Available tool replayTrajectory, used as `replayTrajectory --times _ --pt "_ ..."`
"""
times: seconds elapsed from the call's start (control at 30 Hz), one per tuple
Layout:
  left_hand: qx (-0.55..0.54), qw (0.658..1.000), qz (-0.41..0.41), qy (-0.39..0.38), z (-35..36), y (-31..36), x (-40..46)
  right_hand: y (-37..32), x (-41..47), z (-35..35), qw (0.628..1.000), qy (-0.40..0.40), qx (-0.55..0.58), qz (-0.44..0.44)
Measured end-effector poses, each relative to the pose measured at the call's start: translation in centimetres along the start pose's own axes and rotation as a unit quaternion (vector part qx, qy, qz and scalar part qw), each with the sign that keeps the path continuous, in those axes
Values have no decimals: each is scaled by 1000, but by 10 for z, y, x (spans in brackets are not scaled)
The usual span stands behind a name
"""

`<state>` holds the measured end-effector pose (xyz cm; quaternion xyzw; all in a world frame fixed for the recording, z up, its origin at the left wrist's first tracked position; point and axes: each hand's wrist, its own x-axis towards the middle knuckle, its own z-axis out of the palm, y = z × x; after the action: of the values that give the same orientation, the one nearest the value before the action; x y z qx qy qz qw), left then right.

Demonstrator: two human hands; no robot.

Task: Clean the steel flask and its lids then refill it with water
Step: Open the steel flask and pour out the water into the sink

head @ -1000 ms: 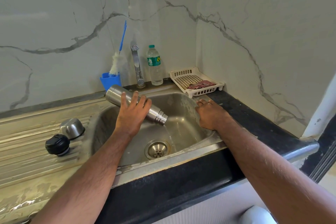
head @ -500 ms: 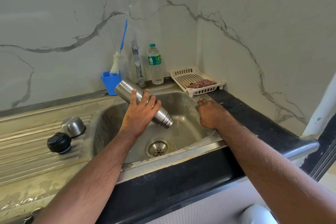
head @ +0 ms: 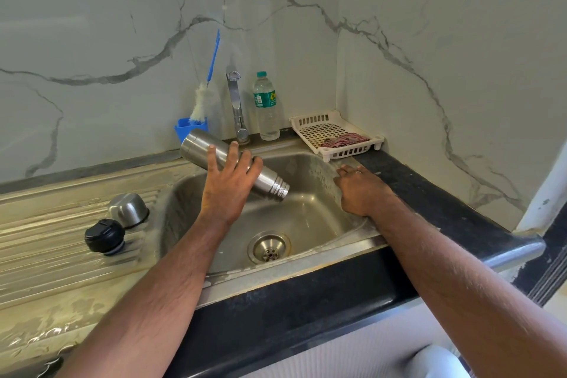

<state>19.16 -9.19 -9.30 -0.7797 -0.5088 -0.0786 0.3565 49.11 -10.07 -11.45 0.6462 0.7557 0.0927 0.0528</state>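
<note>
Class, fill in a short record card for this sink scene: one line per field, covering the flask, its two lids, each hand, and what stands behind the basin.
flask: steel flask tilted mouth-down over the sink, no lid on
left hand: left hand grips the flask body
right hand: right hand rests on the sink's right rim, holds nothing
lids: steel cup lid and black stopper on the drainboard, left of the basin
behind basin: tap, water bottle, bottle brush in a blue holder
right corner: white basket holding a cloth
</note>
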Motion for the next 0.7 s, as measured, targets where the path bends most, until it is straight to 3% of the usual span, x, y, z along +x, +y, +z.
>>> replayTrajectory --times 0.4,0.7 --pt "-76 996 -55 6 7 0 0 -2 -7 -8 999 12 31 -7" --pt "-233 951 -200 31 -2 -18 1 -25 -13 -40 982 127 143 -5"
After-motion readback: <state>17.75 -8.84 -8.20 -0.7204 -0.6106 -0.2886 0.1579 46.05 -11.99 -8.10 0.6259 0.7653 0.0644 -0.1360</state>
